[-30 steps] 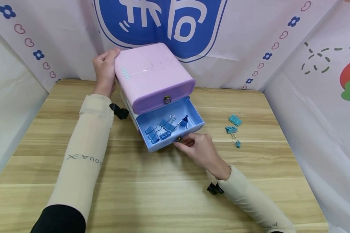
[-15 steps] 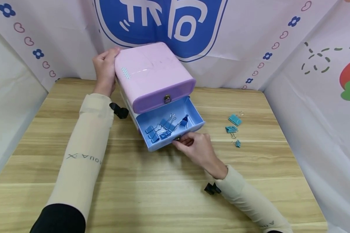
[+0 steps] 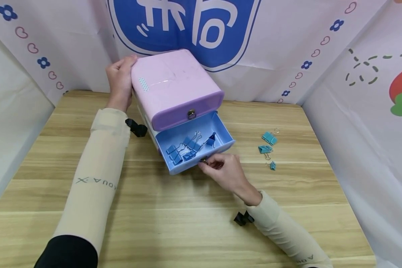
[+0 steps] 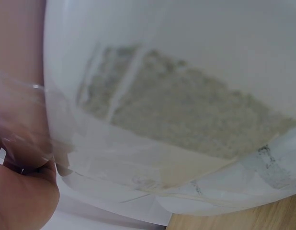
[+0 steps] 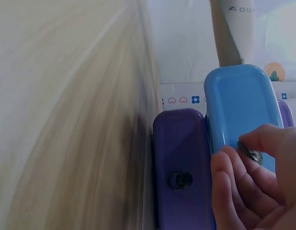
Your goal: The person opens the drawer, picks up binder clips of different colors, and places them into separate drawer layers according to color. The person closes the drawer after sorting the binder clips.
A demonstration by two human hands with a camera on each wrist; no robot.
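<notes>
A small drawer cabinet (image 3: 174, 80) with a pink top stands angled at the back of the table. Its blue middle drawer (image 3: 184, 169) is pulled out, with several blue binder clips (image 3: 175, 154) lying inside. My right hand (image 3: 226, 173) pinches the round metal drawer knob (image 5: 252, 154) between thumb and fingers, as the right wrist view shows. At the cabinet's rear left corner my left hand (image 3: 120, 82) grips the body; some of its fingers are hidden behind it. The purple top drawer (image 3: 204, 106) and purple bottom drawer (image 5: 181, 143) are closed.
Three teal binder clips, a large one (image 3: 269, 138), a medium one (image 3: 265, 149) and a small one (image 3: 273, 165), lie in a row on the wooden table (image 3: 174, 223) right of the cabinet. A printed white backdrop (image 3: 261, 48) rises close behind the cabinet.
The right wrist and forearm have shifted slightly left while the fingers stay at the knob. The drawer, cabinet and left hand look the same.
</notes>
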